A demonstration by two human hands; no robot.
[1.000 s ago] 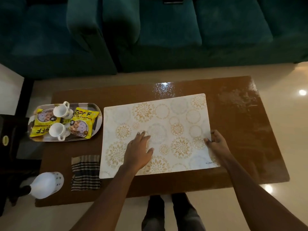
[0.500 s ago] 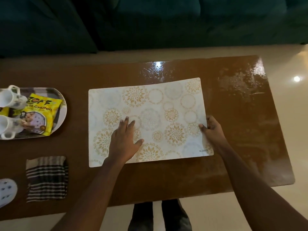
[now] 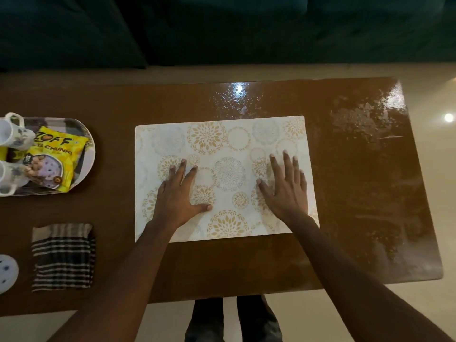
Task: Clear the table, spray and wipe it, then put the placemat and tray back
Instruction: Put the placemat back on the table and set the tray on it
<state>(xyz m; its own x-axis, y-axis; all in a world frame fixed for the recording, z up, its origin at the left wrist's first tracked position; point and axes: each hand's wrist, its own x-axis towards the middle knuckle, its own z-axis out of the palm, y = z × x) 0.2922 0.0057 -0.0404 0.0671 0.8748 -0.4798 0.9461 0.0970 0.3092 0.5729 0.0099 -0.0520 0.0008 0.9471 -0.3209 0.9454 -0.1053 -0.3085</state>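
Observation:
A white placemat [image 3: 222, 144] with gold flower circles lies flat in the middle of the brown table [image 3: 357, 193]. My left hand [image 3: 179, 196] rests palm down on its left half, fingers spread. My right hand [image 3: 286, 188] lies flat on its right half, fingers apart, holding nothing. At the table's left edge sits the tray [image 3: 87, 166] with two white cups [image 3: 11, 134] and a yellow snack packet [image 3: 53, 161]. A striped cloth [image 3: 63, 256] lies folded below the tray, and the white spray bottle [image 3: 7, 272] shows at the far left edge.
The table's right part [image 3: 385, 149] is glossy with wet streaks. A dark green sofa [image 3: 222, 28] runs along the far side. My legs [image 3: 234, 319] stand at the near edge on the pale floor.
My right hand has let go of the placemat's right edge and now lies flat on top of it. The placemat sits squarer on the table. The view has tilted further down.

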